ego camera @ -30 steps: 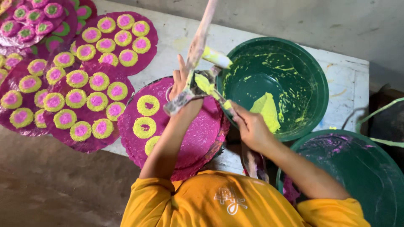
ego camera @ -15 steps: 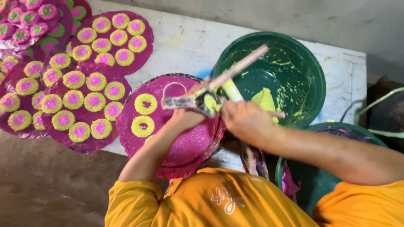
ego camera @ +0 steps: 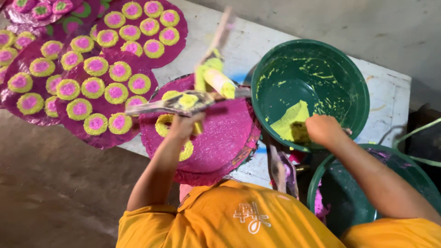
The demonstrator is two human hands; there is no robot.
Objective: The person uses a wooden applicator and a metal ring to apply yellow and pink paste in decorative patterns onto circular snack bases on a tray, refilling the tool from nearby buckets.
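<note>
Right hand moved into green bowl; left hand grips press.

Green basin smeared yellow inside, magenta mat left of it, yellow-ringed pink discs beyond, orange shirt, white surface

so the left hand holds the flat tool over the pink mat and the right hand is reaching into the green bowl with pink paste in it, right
Not quite. The head view shows the paste in the green bowl is yellow-green, not pink. The rest holds: the left hand holds the flat tool over the pink mat, and the right hand reaches into that bowl.
</note>
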